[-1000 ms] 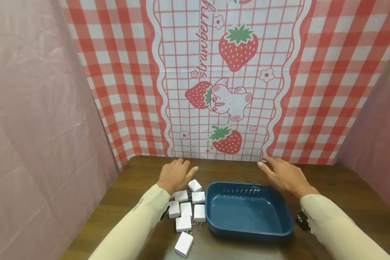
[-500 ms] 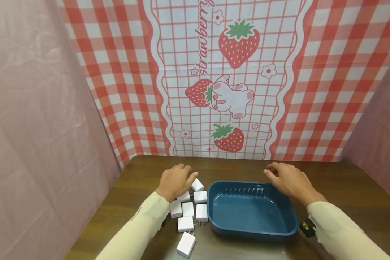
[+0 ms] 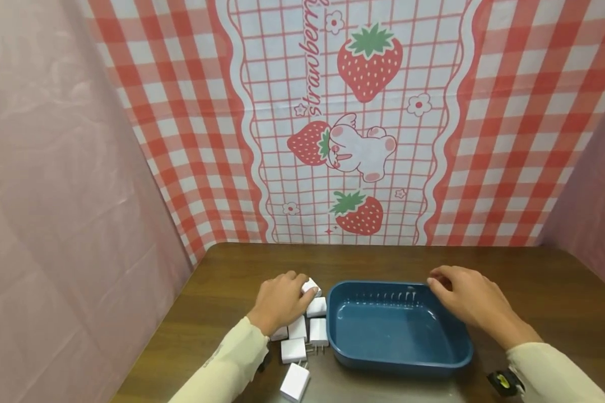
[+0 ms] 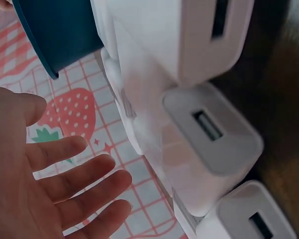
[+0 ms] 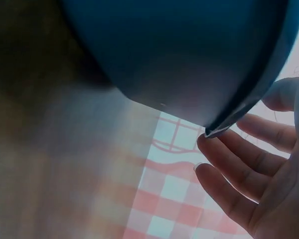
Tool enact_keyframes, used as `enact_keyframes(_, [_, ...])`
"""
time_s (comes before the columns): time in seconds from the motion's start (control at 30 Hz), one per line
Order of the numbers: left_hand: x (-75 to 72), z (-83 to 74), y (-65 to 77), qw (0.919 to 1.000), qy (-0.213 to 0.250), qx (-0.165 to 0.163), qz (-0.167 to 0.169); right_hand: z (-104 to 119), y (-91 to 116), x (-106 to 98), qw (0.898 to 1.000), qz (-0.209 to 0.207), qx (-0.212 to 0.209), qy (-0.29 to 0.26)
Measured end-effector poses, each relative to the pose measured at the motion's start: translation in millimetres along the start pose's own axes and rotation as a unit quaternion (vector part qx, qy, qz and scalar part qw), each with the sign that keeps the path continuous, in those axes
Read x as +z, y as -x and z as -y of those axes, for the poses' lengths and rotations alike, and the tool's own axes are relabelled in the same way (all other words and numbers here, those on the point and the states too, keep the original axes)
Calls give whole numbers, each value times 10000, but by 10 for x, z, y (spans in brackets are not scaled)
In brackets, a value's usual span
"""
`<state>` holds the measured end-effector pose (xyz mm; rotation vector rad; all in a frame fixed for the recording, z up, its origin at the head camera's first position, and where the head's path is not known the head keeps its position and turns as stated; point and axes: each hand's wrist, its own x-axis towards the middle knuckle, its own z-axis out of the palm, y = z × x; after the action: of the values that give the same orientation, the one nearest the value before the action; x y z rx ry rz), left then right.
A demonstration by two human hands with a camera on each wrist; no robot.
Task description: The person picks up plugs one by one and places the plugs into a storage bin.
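Note:
Several white USB wall chargers [image 3: 293, 351] lie in a loose cluster at the left of a blue rectangular tray [image 3: 393, 333], some with metal prongs showing. Above the far part of the cluster is my left hand [image 3: 281, 299], its thumb and fingertips close to the farthest charger [image 3: 312, 287]. The left wrist view shows that palm holding nothing, its fingers [image 4: 84, 177] spread and slightly bent beside the chargers [image 4: 209, 129]. At the tray's far right corner hovers my right hand [image 3: 471, 294], fingers loosely bent by the rim. Contact with the rim is unclear in the right wrist view.
Everything lies on a brown wooden table [image 3: 181, 336]. Behind it hangs a red-and-white checked cloth [image 3: 217, 140] with strawberries, and a pink cloth [image 3: 65, 196] hangs at the left. The nearest charger [image 3: 296, 382] lies by the frame's bottom edge.
My left hand has come lower and nearer, closer to the far charger. The right hand has moved right and nearer along the tray's far right corner. The view has shifted slightly.

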<state>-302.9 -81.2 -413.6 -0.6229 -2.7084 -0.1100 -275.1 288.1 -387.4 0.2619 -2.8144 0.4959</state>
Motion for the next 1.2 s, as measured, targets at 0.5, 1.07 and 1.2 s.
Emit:
enact_keyframes(0.5, [-39,-159,187,9978,15,407,-523,30,319,58,9994,-320,-100,-76])
enact_keyframes(1.07, [-129,-274,554,9954,-335,297,-843,55,766,143,9991,-267,60,-334])
enact_keyframes(1.2, [-195,-323,707,9947,-375,344,-894,66,815,167,9994,-22,196,-275])
